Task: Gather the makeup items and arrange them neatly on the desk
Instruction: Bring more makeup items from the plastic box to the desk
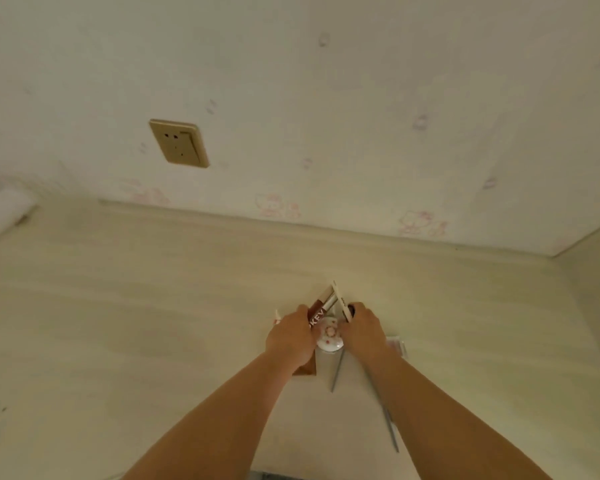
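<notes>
Both my hands are cupped round a small pile of makeup items on the pale desk [153,323]. My left hand [290,339] grips a brown lip gloss tube [318,308] with white letters. My right hand [362,330] holds a white pencil-like stick [342,299] that points up and away. Between the hands lies a round white compact [329,337] with a pink pattern. Two thin grey pencils [336,374] [387,417] stick out toward me under my wrists. A small pink item [395,344] shows to the right of my right hand. Other items are hidden by my fingers.
The desk meets a wall [326,98] with faint pink cartoon prints. A gold wall socket [179,143] sits at upper left. A white object [0,211] lies at the desk's far left edge. A side panel [596,289] closes the desk on the right.
</notes>
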Demonstrator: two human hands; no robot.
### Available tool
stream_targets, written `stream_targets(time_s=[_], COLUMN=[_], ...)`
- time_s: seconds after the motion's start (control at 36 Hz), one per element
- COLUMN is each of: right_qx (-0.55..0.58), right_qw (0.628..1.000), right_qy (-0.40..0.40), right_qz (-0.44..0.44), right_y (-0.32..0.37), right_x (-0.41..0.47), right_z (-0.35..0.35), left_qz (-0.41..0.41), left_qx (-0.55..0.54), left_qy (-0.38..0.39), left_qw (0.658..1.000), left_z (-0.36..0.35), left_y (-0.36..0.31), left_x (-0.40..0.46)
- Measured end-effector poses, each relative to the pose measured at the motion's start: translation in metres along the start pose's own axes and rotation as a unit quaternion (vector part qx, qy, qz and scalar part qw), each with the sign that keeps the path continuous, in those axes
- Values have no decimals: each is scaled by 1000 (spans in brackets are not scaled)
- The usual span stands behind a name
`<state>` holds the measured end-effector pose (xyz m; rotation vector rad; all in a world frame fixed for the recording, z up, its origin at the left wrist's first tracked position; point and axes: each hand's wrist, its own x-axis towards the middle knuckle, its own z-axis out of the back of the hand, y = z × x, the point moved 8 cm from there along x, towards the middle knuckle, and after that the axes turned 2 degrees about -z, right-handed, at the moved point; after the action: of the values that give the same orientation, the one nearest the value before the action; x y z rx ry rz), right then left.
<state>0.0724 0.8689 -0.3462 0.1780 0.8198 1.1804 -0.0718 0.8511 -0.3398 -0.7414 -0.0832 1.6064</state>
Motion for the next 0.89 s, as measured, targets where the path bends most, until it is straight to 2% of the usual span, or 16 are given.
stream_targets(time_s=[0.11, 0.19, 0.33, 0.47, 0.67, 0.89], right_qx=[-35, -143, -242, -240, -221, -214], right_qw=[999, 985, 966, 968, 973, 973], right_qy=[-2, -2, 21, 17, 8, -19], right_qz=[28, 95, 87, 74, 71, 79], right_y=[1, 12, 6, -1, 5, -2], right_x=[7, 6, 8, 3, 3, -2], right_z=[-4, -10, -23, -21, -20, -17], left_qz=[-35, -52, -98, -153, -133, -119], left_qx=[28, 79, 155, 197, 125, 101], left_qy=[26, 34, 18, 20, 34, 30], left_qw=[999, 995, 983, 968, 983, 987], left_z=[-8, -14, -17, -28, -28, -20], left_y=[-6, -9, -14, -17, -17, -21], left_x=[15, 20, 18, 10, 8, 2])
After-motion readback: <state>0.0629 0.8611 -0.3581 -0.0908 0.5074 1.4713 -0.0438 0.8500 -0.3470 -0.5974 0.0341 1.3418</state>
